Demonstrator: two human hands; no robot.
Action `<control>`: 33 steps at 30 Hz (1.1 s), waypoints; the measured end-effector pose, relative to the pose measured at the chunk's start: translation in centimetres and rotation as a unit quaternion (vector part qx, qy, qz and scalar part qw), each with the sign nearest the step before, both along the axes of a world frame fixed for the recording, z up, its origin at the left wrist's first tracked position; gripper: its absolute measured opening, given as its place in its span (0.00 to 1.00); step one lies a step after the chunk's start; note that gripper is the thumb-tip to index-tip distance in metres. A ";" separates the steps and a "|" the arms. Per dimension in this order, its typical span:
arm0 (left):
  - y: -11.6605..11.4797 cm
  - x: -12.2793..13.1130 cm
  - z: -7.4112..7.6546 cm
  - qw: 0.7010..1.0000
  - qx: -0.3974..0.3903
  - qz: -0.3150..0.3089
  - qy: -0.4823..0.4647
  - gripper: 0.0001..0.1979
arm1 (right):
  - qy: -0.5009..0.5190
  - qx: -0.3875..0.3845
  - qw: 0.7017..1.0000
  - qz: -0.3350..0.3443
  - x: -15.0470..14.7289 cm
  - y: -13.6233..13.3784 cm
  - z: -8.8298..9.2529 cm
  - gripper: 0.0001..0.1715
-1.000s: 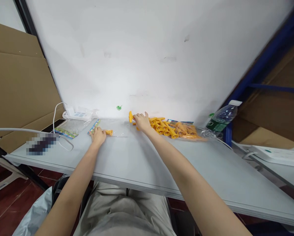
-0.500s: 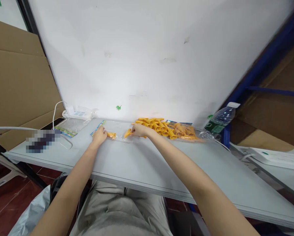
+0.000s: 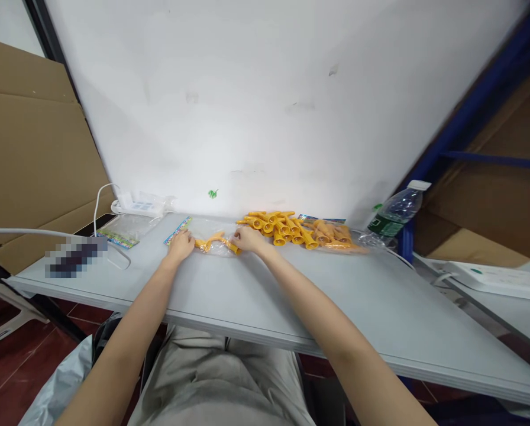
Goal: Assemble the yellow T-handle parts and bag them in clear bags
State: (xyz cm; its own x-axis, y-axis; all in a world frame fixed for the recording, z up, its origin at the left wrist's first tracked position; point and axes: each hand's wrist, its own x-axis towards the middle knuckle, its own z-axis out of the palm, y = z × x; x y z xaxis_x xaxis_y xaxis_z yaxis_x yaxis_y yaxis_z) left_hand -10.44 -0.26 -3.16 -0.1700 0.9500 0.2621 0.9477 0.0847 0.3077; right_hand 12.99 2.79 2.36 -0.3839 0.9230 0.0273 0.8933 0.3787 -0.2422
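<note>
A clear plastic bag (image 3: 196, 225) with a colourful header lies flat on the table, with several yellow horn-shaped pieces (image 3: 216, 238) in it. My left hand (image 3: 182, 244) rests on the bag beside its header, fingers closed on something I cannot make out. At the bag's right end my right hand (image 3: 246, 238) has its fingers pinched at its edge, touching or close to a yellow piece (image 3: 233, 247). Just right of that hand is a heap of loose yellow horn-shaped pieces (image 3: 283, 226). A filled bag of such pieces (image 3: 336, 234) lies beyond the heap.
A plastic bottle (image 3: 396, 214) leans at the back right. On the left are flat clear bags (image 3: 125, 229), a white power strip (image 3: 143, 205), a white cable and a dark blurred-out object (image 3: 76, 257). A white wall (image 3: 247, 118) rises behind the table (image 3: 256, 302).
The yellow piece by my right hand has moved left into the bag, and another yellow piece now shows at my right fingertips. My left hand has stayed near the header.
</note>
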 end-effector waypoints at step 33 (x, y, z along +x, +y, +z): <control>0.3 0.2 0.1 0.995 -0.056 -0.082 -0.032 0.24 | 0.381 -0.053 0.922 0.043 -3.2 2.5 -5.6 0.15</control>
